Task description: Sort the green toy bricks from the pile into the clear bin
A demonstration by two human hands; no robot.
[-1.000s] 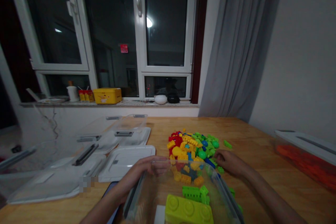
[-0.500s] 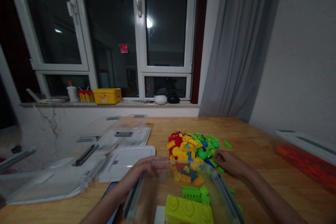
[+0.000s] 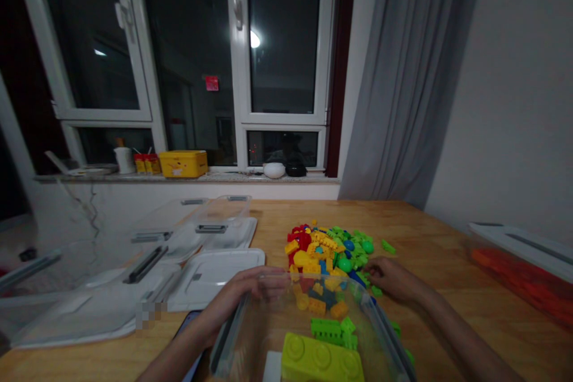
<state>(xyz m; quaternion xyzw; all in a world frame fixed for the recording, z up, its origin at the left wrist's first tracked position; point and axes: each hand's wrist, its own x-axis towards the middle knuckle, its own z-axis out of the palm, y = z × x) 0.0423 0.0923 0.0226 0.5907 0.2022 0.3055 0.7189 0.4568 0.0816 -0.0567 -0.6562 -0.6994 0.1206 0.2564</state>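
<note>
In front of me stands a clear plastic box (image 3: 268,334) with grey side latches. My left hand (image 3: 257,282) is closed over its far left rim. Inside the box lie a large yellow-green block (image 3: 320,358) and several small green blocks (image 3: 326,328). Just beyond it spreads a pile of building blocks (image 3: 329,242) in red, yellow, green and blue, partly seen through the box wall. At the pile's right edge is my right hand (image 3: 389,277), fingers curled together near blue and green pieces. Whatever its fingertips hold is too small to make out.
Several clear boxes and white lids (image 3: 219,274) crowd the left side of the wooden table (image 3: 430,239). A lidded box of orange-red pieces (image 3: 523,274) stands at the right. A loose green block (image 3: 388,246) lies beside the pile. A dark flat object (image 3: 192,322) is under my left forearm.
My right hand's fingers have shifted slightly at the pile's right edge. My left hand stays on the box rim, and the box has not moved.
</note>
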